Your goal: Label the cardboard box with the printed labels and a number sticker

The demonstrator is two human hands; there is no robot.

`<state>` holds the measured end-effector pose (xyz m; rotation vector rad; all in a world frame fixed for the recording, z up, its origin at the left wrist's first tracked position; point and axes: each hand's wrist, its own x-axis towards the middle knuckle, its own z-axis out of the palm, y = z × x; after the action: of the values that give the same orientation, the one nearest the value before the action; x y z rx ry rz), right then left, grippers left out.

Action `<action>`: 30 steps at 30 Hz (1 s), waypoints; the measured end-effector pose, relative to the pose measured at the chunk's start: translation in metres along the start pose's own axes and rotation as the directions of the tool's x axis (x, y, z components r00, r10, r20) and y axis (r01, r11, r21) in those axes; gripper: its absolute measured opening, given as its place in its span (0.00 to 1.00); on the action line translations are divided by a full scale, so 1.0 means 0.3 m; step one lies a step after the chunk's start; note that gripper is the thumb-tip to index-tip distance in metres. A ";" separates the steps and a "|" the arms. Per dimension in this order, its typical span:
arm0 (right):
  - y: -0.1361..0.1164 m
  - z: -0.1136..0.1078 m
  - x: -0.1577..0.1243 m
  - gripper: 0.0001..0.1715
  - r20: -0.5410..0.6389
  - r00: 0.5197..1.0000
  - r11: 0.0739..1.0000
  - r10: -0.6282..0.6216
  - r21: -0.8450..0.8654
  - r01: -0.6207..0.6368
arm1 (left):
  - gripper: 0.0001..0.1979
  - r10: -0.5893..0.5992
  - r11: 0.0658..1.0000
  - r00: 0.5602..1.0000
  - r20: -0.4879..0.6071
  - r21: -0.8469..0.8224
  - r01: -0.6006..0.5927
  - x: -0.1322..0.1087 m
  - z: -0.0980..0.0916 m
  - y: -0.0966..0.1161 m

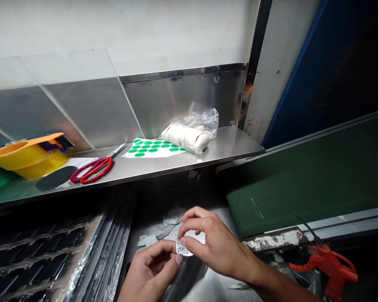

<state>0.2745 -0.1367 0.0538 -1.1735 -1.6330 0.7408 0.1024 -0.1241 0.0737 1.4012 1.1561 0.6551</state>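
A small white label with black print (182, 249) is between my two hands, above a metal worktop. My left hand (154, 268) pinches its left edge between thumb and forefinger. On its right side, my right hand (216, 243) has the thumb and forefinger against the label, the other fingers curled over it. White backing paper shows behind the right fingers, its full shape hidden. Scraps of pale peeled paper (168, 226) lie on the worktop just beyond my hands.
A metal shelf (157, 167) holds red-handled scissors (93, 170), a green sticker sheet (154, 147), a bag of white items (189, 134) and yellow tape rolls (34, 161). Black trays (40, 251) stand left. Right are a green conveyor belt (302, 180) and orange air gun (337, 268).
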 end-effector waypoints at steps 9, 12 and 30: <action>-0.014 -0.050 0.001 0.07 0.237 0.958 0.967 -0.162 -0.155 0.202 | 0.17 0.063 0.989 0.998 0.011 0.132 -0.064 0.029 -0.013 -0.041; -0.007 -0.049 0.005 0.06 0.231 0.969 0.989 -0.091 -0.094 0.116 | 0.18 0.066 0.997 0.997 -0.051 0.043 -0.064 0.006 0.008 -0.019; -0.025 -0.029 -0.029 0.08 0.104 0.994 0.992 0.033 0.118 -0.045 | 0.12 0.112 0.993 0.975 -0.193 -0.026 -0.119 -0.030 0.055 0.025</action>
<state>0.2805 -0.1480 0.0604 -1.0990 -1.6291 0.9249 0.1159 -0.1381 0.0796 1.4047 1.2116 0.9060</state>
